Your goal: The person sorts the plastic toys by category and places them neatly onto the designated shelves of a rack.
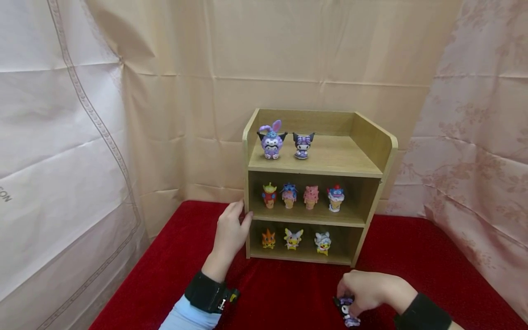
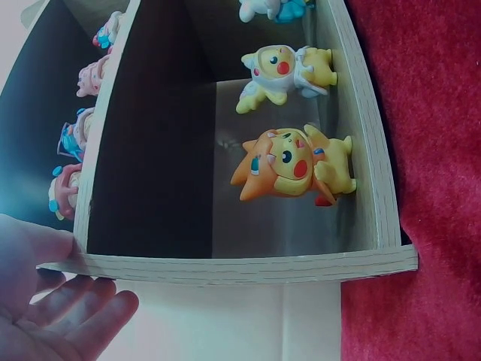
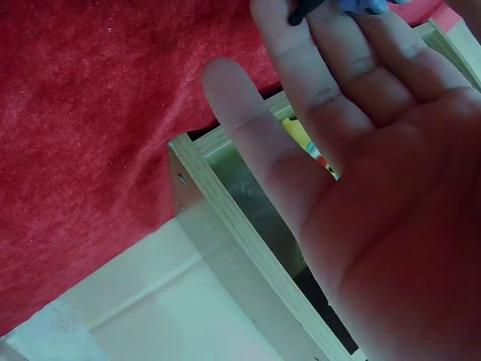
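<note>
A small wooden display shelf (image 1: pixel 307 221) stands on the red cloth. My left hand (image 1: pixel 232 229) rests at its left side panel, the thumb touching the front edge and the other fingers lying fairly straight along the outside. Low in front of the shelf's right corner, my right hand (image 1: pixel 363 291) pinches a black and purple cartoon figurine (image 1: pixel 345 312) between thumb and fingers. In the right wrist view only a dark tip and some purple of the figurine (image 3: pixel 364 6) show past the fingers. Two purple figurines, one with bunny ears (image 1: pixel 271 143) and a smaller one (image 1: pixel 302 145), stand on the top board.
The middle compartment holds several ice-cream-cone figurines, among them a pink one (image 1: pixel 311 197). On the bottom board stand an orange-hooded figurine (image 2: pixel 297 165), a white-hooded one (image 2: pixel 289 74) and a grey-white one (image 1: pixel 323 243). Beige curtains (image 1: pixel 185 114) hang behind the red cloth (image 1: pixel 165 275).
</note>
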A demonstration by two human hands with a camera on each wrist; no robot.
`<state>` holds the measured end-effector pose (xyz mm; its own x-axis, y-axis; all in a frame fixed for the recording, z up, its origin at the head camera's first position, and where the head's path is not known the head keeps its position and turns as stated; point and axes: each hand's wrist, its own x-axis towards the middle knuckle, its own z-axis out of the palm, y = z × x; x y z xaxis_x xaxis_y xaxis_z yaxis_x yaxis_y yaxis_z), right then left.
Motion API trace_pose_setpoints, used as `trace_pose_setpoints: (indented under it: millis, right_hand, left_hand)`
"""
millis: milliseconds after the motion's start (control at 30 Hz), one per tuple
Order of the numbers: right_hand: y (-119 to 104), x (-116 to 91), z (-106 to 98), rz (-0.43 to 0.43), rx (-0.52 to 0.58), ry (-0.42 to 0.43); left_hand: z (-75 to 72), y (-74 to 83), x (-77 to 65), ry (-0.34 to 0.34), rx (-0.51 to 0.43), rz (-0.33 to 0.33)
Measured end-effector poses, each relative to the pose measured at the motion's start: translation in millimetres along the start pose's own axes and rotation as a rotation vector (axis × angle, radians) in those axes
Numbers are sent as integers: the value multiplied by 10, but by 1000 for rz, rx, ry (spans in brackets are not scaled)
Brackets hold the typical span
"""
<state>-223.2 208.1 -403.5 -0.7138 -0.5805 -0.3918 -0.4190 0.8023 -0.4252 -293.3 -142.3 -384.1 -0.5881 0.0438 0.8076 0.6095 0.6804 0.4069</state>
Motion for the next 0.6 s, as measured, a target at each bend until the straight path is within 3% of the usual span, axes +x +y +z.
trace_pose_setpoints:
  millis: [233, 600]
  right_hand:
    - [19, 7, -9, -50, 0, 11]
    - [23, 31, -97, -125, -115, 130]
  left_hand:
    - [-4, -6, -4, -8, 7, 1]
    - [5, -11, -8, 8, -4, 4]
